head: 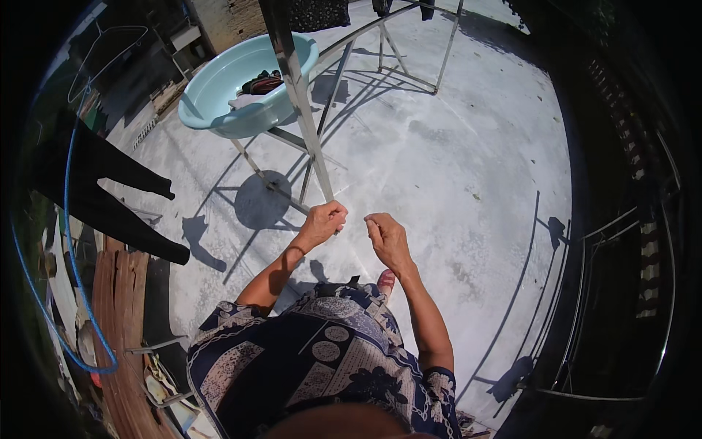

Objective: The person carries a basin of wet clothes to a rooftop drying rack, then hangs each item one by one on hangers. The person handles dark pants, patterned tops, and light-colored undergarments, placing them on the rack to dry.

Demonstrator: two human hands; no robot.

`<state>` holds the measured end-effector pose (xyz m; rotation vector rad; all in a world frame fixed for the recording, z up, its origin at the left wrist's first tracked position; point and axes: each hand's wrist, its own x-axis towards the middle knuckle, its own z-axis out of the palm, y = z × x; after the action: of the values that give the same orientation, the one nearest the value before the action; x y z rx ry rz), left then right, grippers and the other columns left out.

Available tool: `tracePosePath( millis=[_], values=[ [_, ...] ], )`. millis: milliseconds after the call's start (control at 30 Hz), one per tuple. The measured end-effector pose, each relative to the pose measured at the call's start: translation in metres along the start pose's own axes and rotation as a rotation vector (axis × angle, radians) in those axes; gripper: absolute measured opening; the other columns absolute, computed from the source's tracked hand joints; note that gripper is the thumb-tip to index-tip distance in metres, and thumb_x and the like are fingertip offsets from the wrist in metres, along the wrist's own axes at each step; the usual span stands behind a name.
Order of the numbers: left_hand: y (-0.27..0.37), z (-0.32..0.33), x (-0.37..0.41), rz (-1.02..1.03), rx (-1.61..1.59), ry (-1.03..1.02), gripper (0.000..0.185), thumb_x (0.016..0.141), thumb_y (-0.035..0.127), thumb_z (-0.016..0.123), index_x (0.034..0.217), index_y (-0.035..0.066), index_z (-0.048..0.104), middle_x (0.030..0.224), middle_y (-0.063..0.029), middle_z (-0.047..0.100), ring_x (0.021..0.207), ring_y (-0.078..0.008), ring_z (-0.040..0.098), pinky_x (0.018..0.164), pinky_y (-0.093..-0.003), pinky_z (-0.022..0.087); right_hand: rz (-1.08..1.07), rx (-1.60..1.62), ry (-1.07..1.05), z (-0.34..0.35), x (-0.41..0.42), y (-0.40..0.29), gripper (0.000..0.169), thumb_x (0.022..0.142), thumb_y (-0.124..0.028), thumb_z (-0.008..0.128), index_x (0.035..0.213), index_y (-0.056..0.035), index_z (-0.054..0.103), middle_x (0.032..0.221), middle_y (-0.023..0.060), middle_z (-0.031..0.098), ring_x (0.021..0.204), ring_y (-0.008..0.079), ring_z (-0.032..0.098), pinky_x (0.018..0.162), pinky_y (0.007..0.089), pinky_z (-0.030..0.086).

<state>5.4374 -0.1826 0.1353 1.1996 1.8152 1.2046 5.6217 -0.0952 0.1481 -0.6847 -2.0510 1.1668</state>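
Observation:
My left hand (323, 224) is held before my body with the fingers curled in, close to the lower end of a metal post (303, 104) as seen from above. A tiny dark spot shows under its fingers, too small to name. To its right, my right hand (388, 237) is also closed, thumb against the bent fingers, and nothing shows in it. The hands are a short gap apart. Beyond the left hand, a light blue plastic basin (247, 123) rests on a metal frame (288, 137). Dark and striped cloth (263, 84) lies inside it.
Black trousers (126, 192) hang at the left, near a blue-coated hanger or cord (71, 219) and a wire hanger (104, 55). Brown corrugated sheets (118, 307) stand below. Metal rack legs (408, 79) stand on the concrete floor (449, 148) farther off. Metal rails (587, 395) edge the right.

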Motion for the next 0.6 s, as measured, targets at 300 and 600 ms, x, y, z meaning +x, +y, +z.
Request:
tracePosePath(
  millis=[300, 600],
  values=[
    [0.025, 0.059, 0.124, 0.01, -0.071, 0.075, 0.014, 0.087, 0.013, 0.054, 0.09, 0.0, 0.056, 0.069, -0.0113, 0.062, 0.062, -0.0184, 0.062, 0.058, -0.0304, 0.049, -0.029, 0.057, -0.105, -0.079, 0.197, 0.047, 0.019, 0.09, -0.015, 0.054, 0.094, 0.0012, 0.062, 0.082, 0.0135, 0.062, 0.061, 0.0193, 0.06, 0.058, 0.0304, 0.047],
    [0.041, 0.044, 0.144, -0.267, -0.255, 0.444, 0.019, 0.088, 0.012, 0.053, 0.097, -0.004, 0.059, 0.076, -0.009, 0.063, 0.067, -0.0133, 0.061, 0.061, -0.0248, 0.048, -0.463, 0.198, -0.541, 0.028, 0.472, -0.061, 0.016, 0.084, -0.011, 0.053, 0.088, 0.0011, 0.064, 0.072, 0.0171, 0.062, 0.063, 0.0236, 0.062, 0.06, 0.0332, 0.048]
  ],
)
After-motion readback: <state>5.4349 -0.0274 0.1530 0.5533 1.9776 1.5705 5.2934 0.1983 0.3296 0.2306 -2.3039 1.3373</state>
